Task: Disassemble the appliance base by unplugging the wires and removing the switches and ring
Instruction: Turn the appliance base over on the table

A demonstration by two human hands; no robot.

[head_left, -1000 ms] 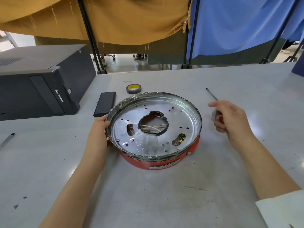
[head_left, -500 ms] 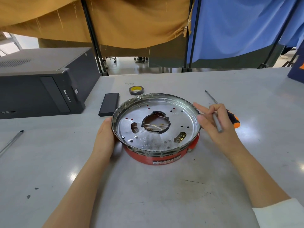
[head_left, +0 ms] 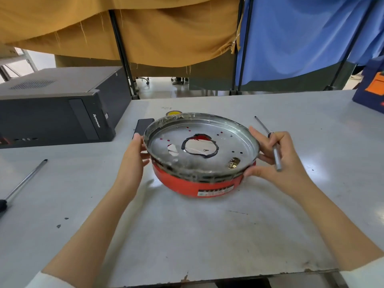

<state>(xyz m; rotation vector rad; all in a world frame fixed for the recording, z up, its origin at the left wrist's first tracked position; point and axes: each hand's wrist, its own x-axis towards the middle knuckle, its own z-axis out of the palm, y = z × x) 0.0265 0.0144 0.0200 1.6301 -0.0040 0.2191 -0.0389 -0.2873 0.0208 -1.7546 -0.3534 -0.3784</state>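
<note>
Base (head_left: 199,183) now tilts off the table (head_left: 187,235), near edge raised, where it sat flat a second ago; I judge access to the underside wiring is being opened; left hand (head_left: 133,161) grips the left rim; right hand (head_left: 278,163) clasps the right rim, fingers pinching a screwdriver (head_left: 275,154).

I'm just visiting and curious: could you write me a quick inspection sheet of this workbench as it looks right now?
Surface: grey table, scuffed, dark specks.
Job's things: appliance base, red shell under a metal plate, tilted up between both hands.
Clutter: screwdriver at left; tape roll and a dark flat object behind the base.
Hands: left hand grips the rim; right hand steadies the other side while holding a thin tool.
Cables: a thin wire visible through the centre hole.
Surroundings: black computer case; mustard and blue cloths hanging behind.
</note>
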